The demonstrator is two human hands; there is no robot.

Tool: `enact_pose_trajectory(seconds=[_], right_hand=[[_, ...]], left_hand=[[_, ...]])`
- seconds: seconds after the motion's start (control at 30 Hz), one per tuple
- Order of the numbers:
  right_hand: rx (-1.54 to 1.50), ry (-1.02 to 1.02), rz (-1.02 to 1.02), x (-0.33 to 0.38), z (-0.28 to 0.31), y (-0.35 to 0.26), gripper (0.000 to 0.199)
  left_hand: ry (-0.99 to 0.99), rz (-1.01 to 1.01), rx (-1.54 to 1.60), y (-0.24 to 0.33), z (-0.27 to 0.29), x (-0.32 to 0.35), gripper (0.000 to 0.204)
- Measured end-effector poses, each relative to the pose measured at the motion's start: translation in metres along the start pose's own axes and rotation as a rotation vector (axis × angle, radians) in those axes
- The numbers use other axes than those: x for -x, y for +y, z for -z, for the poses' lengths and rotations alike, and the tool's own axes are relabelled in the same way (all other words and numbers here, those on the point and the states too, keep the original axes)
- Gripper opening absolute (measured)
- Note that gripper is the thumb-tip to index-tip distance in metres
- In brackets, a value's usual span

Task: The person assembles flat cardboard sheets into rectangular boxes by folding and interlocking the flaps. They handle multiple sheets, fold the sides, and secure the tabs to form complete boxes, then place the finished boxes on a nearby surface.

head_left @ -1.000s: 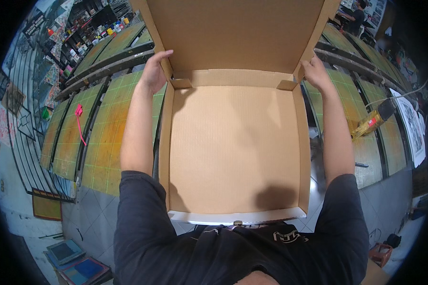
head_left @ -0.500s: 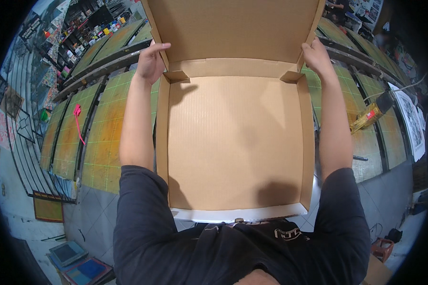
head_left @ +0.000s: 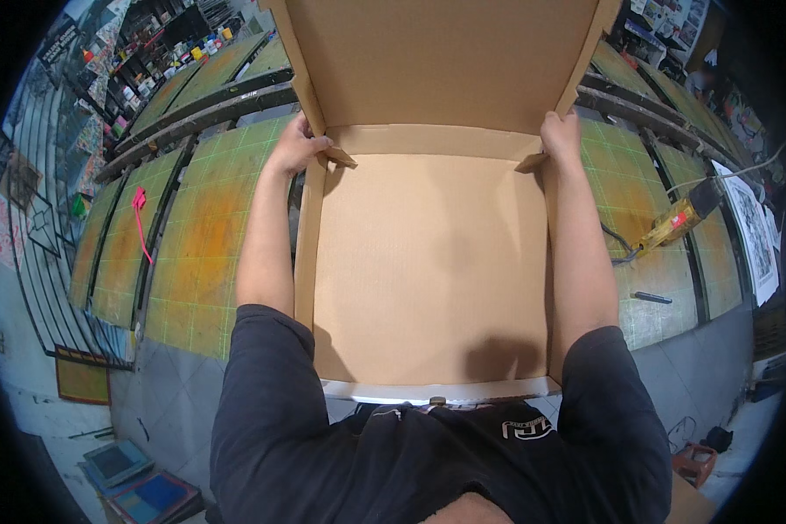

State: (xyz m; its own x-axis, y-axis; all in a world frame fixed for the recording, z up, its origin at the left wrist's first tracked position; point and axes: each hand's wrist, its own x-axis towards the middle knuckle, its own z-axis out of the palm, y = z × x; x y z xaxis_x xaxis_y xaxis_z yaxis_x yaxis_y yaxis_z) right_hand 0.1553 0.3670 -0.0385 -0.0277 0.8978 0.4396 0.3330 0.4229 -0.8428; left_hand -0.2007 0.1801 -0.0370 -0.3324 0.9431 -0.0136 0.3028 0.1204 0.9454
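Observation:
A shallow brown cardboard box is held in front of my body, with a bare inside and a white front edge. Its lid stands raised at the far side. My left hand grips the far left corner, thumb over the small folded corner flap and fingers mostly hidden outside the wall. At the far right corner, my right hand is closed around the cardboard near the other corner flap. Its fingertips are partly hidden.
Long tables with yellow-green gridded tops extend beyond both sides. A pink tool with a strap lies at left. At right are a yellow heat gun, a dark pen-like object and printed sheets. Framed screens lie lower left.
Both hands have slid nearer along the box sides, from the lid's edges to the far corners. The box's far fold has come slightly closer, and the corner flaps have shifted.

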Motion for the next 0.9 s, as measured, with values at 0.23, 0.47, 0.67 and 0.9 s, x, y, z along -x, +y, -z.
enact_pose_trajectory(seconds=[0.23,0.47,0.67,0.9], right_hand=[[0.047,0.032,-0.003,0.000,-0.006,0.021,0.046],[0.035,-0.037,-0.041,0.006,-0.020,0.045,0.049],[0.210,-0.054,-0.032,-0.012,-0.023,0.085,0.049],[0.244,-0.037,-0.072,-0.001,-0.022,0.066,0.046]], left_hand=[[0.016,-0.123,0.152,-0.050,-0.018,-0.009,0.061],[0.220,0.106,-0.196,-0.075,-0.038,-0.017,0.036],[0.390,0.148,-0.353,-0.083,-0.059,-0.015,0.025],[0.389,-0.125,0.112,-0.110,-0.040,-0.023,0.024]])
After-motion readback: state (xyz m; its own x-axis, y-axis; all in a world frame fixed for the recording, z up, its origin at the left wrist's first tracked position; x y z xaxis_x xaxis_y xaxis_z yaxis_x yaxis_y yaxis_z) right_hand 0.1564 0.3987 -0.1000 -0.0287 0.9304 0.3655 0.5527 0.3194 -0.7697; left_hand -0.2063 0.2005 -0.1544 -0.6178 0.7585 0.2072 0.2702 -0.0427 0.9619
